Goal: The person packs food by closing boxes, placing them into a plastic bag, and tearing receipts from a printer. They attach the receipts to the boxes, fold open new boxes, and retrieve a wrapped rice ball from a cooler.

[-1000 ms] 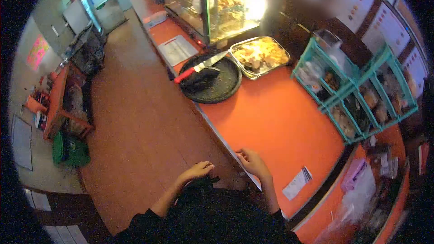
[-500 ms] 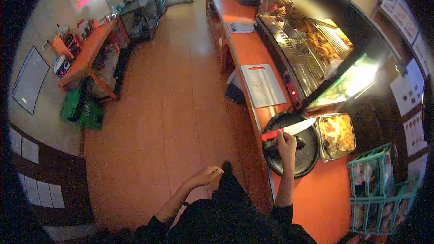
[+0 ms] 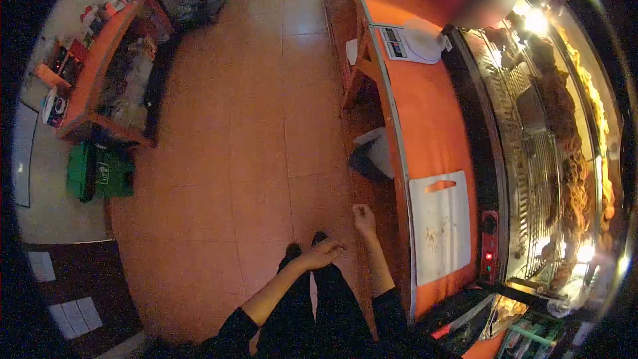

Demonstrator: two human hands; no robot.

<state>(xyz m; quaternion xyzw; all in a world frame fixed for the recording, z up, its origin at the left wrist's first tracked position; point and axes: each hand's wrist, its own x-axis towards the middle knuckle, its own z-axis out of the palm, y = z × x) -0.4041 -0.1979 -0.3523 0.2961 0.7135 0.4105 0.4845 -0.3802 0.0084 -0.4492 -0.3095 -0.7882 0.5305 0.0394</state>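
Low in front of my body, my left hand hangs over the floor, its fingers loosely bent and slightly apart, with nothing visible in it. My right hand is beside the counter's front edge, fingers half curled, no object showing in it. Nearest on the counter is a white cutting board with dark smudges. Below it, the red-handled knife lies on a round black tray, only partly in view. Beside the tray, the food container shows just in part.
An orange counter runs along the right, bearing a white kitchen scale. A lit display case holds fried food. Tiled floor lies ahead. To the left are an orange shelf and a green bin. A bag sits under the counter.
My right hand has let go of the knife and moved left off the counter. My left hand is slightly farther right. The view has moved forward along the counter, with the scale nearer.
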